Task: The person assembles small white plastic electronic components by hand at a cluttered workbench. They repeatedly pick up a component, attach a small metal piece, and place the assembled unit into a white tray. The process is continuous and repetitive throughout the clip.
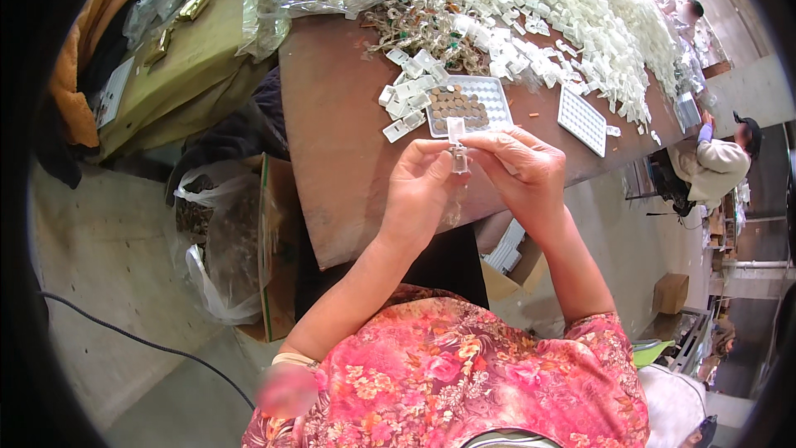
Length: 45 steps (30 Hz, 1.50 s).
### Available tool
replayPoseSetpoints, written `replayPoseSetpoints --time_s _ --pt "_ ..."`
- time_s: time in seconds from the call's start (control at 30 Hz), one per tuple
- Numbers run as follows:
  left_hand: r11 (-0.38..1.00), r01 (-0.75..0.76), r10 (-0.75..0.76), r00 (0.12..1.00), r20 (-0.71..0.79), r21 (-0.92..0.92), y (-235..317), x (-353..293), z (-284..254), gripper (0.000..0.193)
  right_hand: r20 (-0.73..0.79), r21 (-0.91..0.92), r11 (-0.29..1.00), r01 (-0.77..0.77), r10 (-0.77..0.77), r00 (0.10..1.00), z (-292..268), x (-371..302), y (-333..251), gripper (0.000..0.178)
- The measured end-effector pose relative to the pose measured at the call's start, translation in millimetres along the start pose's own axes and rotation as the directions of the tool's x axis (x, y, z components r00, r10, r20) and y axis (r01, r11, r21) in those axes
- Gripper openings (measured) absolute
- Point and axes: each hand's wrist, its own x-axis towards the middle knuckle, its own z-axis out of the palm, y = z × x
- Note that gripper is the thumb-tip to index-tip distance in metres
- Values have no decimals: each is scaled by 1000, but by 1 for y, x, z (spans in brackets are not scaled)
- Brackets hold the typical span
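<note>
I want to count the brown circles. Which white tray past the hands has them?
The left tray, just beyond the left hand and right hand: brown discs sit in many of its pockets. The right tray shows none.

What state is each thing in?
Left hand: pinching small clear piece
Right hand: pinching the same piece
Tray: partly filled with brown discs
Other white tray: no discs visible
White plastic pieces: heaped loose
Plastic bag: open, dark contents showing
Small cardboard box: open, holding white items

Held part [459, 163] before tray [495, 101] (discs [454, 106] inside), second tray [582, 120] right, heap [593, 21] behind, table [348, 141] beneath
</note>
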Motion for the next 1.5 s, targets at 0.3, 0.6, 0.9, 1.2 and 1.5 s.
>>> replayPoseSetpoints --time_s 0.3,0.6,0.9,1.2,1.5 --pt "997 22 -21 1000 12 -73 1 1 -1 16 4 -44 997 56 -56 998 11 -7 15 19" --pt "984 34 -43 998 -53 -172 0 2 0 13 -267 -195 974 -114 59 962 8 0 56 24" --pt "986 36 -45 998 -51 -166 0 1 -3 18 75 -410 908 -86 127 989 15 30 114 12" --pt "989 -34 21 996 -92 -144 -3 3 1 11 18 -79 995 -58 60 998 2 14 35 9" --pt "998 -39 35 997 -67 -56 -2 1 3 9 76 -24 997 -66 68 995 7 4 13 9"
